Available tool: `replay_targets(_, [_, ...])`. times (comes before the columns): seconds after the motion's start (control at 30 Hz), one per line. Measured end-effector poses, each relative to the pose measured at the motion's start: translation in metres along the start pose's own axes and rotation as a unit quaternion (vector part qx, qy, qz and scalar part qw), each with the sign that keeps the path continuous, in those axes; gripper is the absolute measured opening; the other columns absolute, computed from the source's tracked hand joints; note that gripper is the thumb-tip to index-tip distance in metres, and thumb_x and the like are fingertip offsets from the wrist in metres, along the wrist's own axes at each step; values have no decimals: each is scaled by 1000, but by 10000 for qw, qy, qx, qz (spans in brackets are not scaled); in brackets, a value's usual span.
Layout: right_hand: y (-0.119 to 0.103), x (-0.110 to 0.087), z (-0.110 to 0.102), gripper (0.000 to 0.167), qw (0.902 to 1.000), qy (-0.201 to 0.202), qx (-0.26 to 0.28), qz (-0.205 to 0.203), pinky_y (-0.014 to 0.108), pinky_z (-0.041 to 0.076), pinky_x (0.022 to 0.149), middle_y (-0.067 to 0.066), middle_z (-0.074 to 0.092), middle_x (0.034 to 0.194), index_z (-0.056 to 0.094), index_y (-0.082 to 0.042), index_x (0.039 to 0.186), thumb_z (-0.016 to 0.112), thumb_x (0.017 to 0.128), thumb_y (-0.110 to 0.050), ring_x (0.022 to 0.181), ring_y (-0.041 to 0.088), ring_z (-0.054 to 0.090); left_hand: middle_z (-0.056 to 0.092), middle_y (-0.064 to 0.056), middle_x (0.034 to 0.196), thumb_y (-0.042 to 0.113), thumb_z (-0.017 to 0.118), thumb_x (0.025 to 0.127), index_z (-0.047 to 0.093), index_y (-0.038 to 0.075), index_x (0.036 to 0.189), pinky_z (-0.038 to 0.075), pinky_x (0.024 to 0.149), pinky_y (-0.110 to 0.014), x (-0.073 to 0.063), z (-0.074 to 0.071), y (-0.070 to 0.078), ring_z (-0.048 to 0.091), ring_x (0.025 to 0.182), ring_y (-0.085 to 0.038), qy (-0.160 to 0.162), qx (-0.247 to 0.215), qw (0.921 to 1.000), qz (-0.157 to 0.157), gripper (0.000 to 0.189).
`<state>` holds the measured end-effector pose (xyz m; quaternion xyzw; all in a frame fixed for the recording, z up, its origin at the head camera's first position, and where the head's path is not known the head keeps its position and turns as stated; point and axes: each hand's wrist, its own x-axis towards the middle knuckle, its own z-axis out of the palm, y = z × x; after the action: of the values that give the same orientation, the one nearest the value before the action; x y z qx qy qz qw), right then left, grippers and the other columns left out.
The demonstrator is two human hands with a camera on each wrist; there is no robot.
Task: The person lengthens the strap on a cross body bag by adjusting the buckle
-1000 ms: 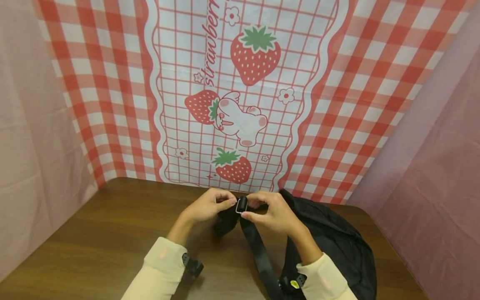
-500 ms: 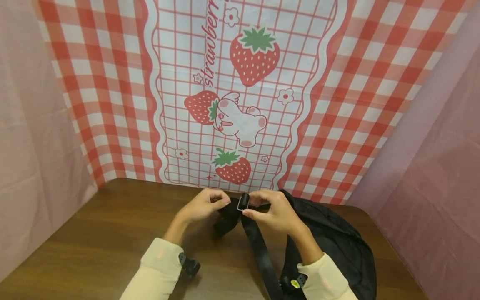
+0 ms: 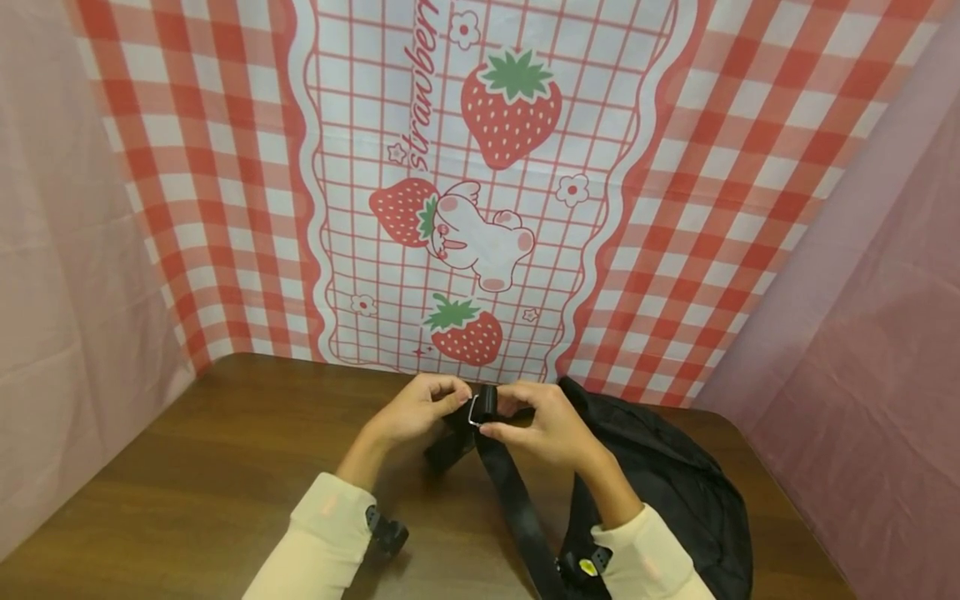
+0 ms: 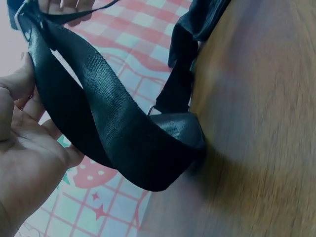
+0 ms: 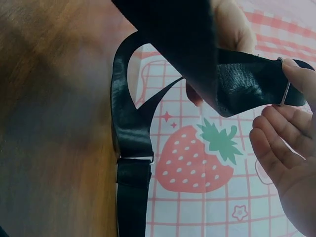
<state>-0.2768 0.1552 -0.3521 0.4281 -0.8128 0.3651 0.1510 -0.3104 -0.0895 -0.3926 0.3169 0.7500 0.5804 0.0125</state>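
A black webbing strap (image 3: 517, 508) rises from a black bag (image 3: 675, 475) and runs through a metal slide buckle (image 3: 473, 411). My right hand (image 3: 551, 423) pinches the buckle between thumb and fingers, and a short fold of webbing sticks up there. Just left of it, my left hand (image 3: 416, 412) holds the strap by its edge, thumb in front and fingers behind, as the left wrist view shows. Below the hands the webbing hangs in a twisted loop (image 4: 113, 118). A second metal buckle (image 5: 138, 158) sits lower on the strap in the right wrist view.
Brown wooden table (image 3: 187, 492) lies under both arms, with the bag on its right side. A strawberry-print cloth (image 3: 472, 208) hangs right behind the table's far edge. Pink drapes (image 3: 862, 350) flank both sides.
My left hand drew back left from the buckle half a second ago and has returned to it. More folded webbing shows at the buckle. My right hand stays nearly in place.
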Motion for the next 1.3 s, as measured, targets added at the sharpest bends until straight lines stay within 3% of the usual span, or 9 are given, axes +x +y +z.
replay_targets(0.17, [-1, 1, -2, 32, 9999, 111, 71, -41, 38, 60, 72, -8, 71, 91, 76, -15, 113, 87, 85, -23, 82, 9, 68, 71, -3, 96, 29, 56, 107, 74, 4, 107, 53, 78, -32, 1, -1, 1, 63, 88, -19, -61, -92, 9999, -82, 31])
replay_targets(0.4, [-1, 0, -7, 32, 9993, 358, 141, 6, 45, 60, 74, -4, 74, 92, 75, -12, 114, 87, 85, -19, 83, 12, 71, 72, -9, 93, 17, 61, 105, 73, 0, 102, 55, 80, -36, -4, -11, -7, 66, 86, -22, 79, -192, 9997, -155, 22])
replay_targets(0.57, [-1, 0, -7, 31, 9994, 337, 126, -15, 45, 60, 75, -4, 74, 93, 76, -12, 114, 86, 86, -20, 83, 12, 71, 69, -4, 89, 19, 61, 104, 73, 2, 98, 51, 76, -30, -2, -9, -5, 61, 83, -17, 86, -98, 9999, -16, 22])
replay_targets(0.73, [-2, 1, -7, 30, 9994, 300, 138, -43, 41, 60, 76, -4, 73, 92, 76, -13, 114, 85, 87, -20, 83, 11, 71, 69, -3, 88, 20, 59, 105, 72, 0, 99, 52, 77, -34, 2, -3, -1, 61, 82, -16, 11, -85, 9998, 167, 25])
replay_targets(0.83, [-2, 1, -7, 30, 9994, 300, 132, -79, 41, 60, 76, -5, 74, 92, 76, -13, 114, 85, 87, -19, 83, 11, 71, 67, -2, 89, 18, 57, 105, 71, -2, 99, 51, 77, -32, 2, -1, -2, 60, 83, -15, 128, -103, 9997, 162, 25])
replay_targets(0.93, [-3, 1, -7, 31, 9994, 292, 155, -126, 44, 60, 76, -5, 73, 92, 75, -12, 115, 85, 86, -19, 83, 10, 71, 65, 1, 91, 15, 55, 106, 69, -5, 100, 49, 79, -28, 1, 0, -6, 58, 86, -13, 350, -225, 9991, 71, 25])
replay_targets(1.1, [-3, 0, -6, 32, 9994, 262, 170, -154, 41, 60, 75, -5, 73, 92, 75, -13, 115, 86, 85, -19, 82, 9, 70, 65, 2, 95, 18, 55, 105, 67, -8, 103, 49, 82, -25, 0, 0, -9, 58, 92, -12, 533, -806, 9953, -45, 29])
replay_targets(1.3, [-3, 0, -4, 30, 9996, 167, 217, -123, 41, 59, 71, -7, 72, 94, 76, -17, 113, 86, 85, -20, 82, 9, 69, 70, -1, 97, 27, 58, 105, 70, -6, 106, 52, 80, -30, 2, 6, 0, 62, 90, -14, 266, -763, 9967, 66, 35])
